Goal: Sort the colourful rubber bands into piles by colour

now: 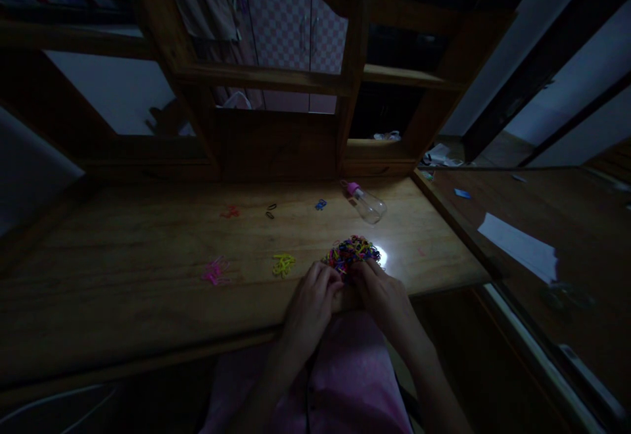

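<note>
A mixed heap of small coloured rubber bands (351, 251) lies on the wooden desk (148, 302) near its front edge. My left hand (311, 302) and my right hand (380, 296) rest side by side just below the heap, fingertips at its near rim. Both hands have curled fingers, pinched together in the bands; what they hold is too dark to make out. Sorted little groups lie apart: pink bands (215, 271), yellow bands (283, 264), red bands (230, 212), black bands (271, 211) and blue bands (321, 204).
A clear bottle with a pink cap (367, 204) lies on its side behind the heap. A wooden shelf unit (276, 79) rises at the desk's back. To the right, a lower surface holds a white paper (520, 246). The room is dim.
</note>
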Demonstrator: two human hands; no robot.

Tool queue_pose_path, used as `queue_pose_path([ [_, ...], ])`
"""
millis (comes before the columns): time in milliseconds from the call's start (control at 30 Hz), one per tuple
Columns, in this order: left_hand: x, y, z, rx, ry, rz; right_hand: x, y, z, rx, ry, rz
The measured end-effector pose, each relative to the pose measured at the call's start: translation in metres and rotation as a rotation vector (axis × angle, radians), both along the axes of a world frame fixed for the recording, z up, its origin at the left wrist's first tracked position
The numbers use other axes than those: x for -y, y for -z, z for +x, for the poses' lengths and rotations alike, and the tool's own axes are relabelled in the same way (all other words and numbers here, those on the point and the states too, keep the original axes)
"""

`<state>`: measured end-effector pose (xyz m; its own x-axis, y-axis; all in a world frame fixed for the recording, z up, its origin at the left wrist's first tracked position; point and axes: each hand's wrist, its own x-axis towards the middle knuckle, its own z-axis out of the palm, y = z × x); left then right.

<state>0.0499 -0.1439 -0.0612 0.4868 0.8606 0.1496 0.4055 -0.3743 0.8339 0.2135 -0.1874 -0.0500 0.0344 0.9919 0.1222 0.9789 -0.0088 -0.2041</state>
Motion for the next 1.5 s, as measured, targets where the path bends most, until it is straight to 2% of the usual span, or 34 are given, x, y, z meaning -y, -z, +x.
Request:
queue_pose_path([
  [167, -0.004, 0.0, -0.004, 0.073, -0.116, -0.038, -0.002, 0.0, -0.002, 0.006, -0.008, 0.003],
  [333, -0.007, 0.006, -0.006, 0.197, -0.173, -0.102, 0.0, -0.001, -0.001, -0.223, 0.006, 0.027],
  [533, -0.011, 0.008, -0.008, 0.516, -0.166, -0.432, -0.001, -0.005, 0.002, -0.609, 0.065, 0.128],
  [633, -0.012, 0.001, -0.009, 0.661, -0.19, -0.571, -0.002, -0.014, -0.002, -0.876, 0.105, 0.144],
  [767, -0.006, -0.008, -0.006, 0.97, -0.201, -0.877, 0.001, -0.031, -0.014, -1.12, 0.109, 0.11],
  [833, -0.001, -0.012, -0.004, 1.094, -0.219, -1.03, 0.003, -0.038, -0.021, -1.125, 0.077, 0.124],
  [900, 0.004, -0.017, -0.003, 1.089, -0.198, -1.094, 0.005, -0.043, -0.028, -1.071, 0.035, 0.15],
  [1000, 0.01, -0.025, -0.005, 0.92, -0.107, -0.984, 0.007, -0.047, -0.038, -0.94, -0.045, 0.155],
  [1067, 0.011, -0.031, -0.007, 0.841, -0.097, -0.921, 0.007, -0.047, -0.043, -0.837, -0.11, 0.152],
  [1167, 0.011, -0.04, -0.007, 0.823, -0.151, -0.931, 0.006, -0.042, -0.048, -0.687, -0.148, 0.198],
  [1267, 0.011, -0.05, -0.005, 0.828, -0.233, -0.975, 0.005, -0.035, -0.05, -0.606, -0.089, 0.231],
  [1433, 0.013, -0.066, -0.003, 0.84, -0.493, -1.055, 0.007, -0.039, -0.049, -0.693, -0.035, 0.25],
  [1500, 0.014, -0.069, -0.003, 0.876, -0.522, -1.09, 0.008, -0.044, -0.048, -0.74, -0.039, 0.264],
])
